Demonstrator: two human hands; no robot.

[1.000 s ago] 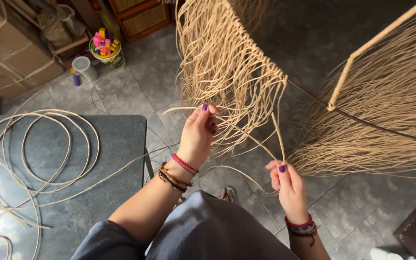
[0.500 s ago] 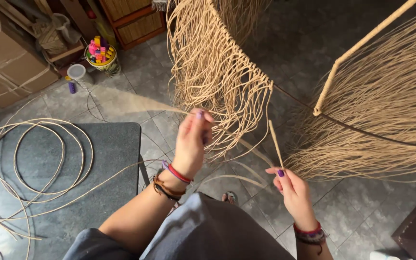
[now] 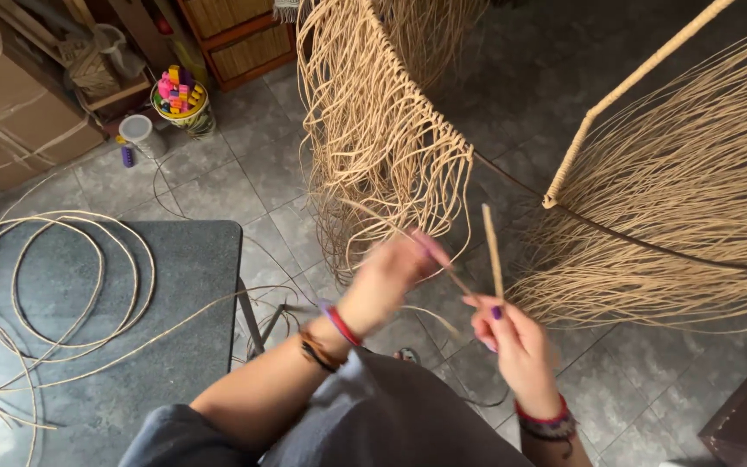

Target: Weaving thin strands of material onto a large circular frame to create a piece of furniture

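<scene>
Grey stone tiles (image 3: 244, 173) cover the floor, and a dark surface (image 3: 192, 346) fills the lower left, with loops of pale cane (image 3: 54, 277) coiled across it and one long strand trailing off its right edge. Beyond its far edge stand cardboard boxes (image 3: 10, 104), a white cup (image 3: 137, 131) and a tub of bright-coloured bits (image 3: 179, 93) on the floor.

Hanging in the middle is a curtain of loose tan strands (image 3: 373, 147) woven onto a frame, with a second fan of strands (image 3: 685, 233) to the right, under a wrapped rod (image 3: 624, 95).

The left hand (image 3: 395, 272) is blurred, raised just below the hanging strands — it appears closed around a thin strand, though the grip is not clear. The right hand (image 3: 512, 342) is pinched shut on a single cane strand (image 3: 494, 255), thumb and fingertips holding its lower part so that it stands nearly upright between the two fans. Both wrists wear bracelets.
</scene>
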